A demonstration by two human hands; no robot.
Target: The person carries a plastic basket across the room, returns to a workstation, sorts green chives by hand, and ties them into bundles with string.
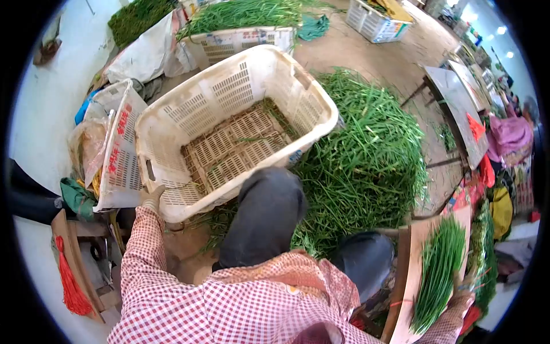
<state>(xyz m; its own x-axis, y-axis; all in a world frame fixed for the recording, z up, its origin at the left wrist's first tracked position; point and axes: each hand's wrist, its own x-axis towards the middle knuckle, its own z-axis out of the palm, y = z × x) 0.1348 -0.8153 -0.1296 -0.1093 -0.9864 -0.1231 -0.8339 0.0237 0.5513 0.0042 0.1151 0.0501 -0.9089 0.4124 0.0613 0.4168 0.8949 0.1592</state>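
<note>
My left hand (152, 196) grips the near-left corner of a large white plastic crate (235, 189), just below its handle slot. The crate is tilted towards me, with a few loose green blades on its slatted floor. At the lower right, a bundle of long green chives (440, 266) lies on a wooden board (401, 286). My right hand (460, 286) is at the bundle's right side; its fingers are mostly hidden and too small to make out.
A big heap of loose chives (366, 166) lies on the floor right of the crate. A second white crate (117, 149) with red lettering stands left. Red ties (71, 281) hang over a wooden bench at lower left. Tables (458, 109) and a person in purple (510, 135) are at right.
</note>
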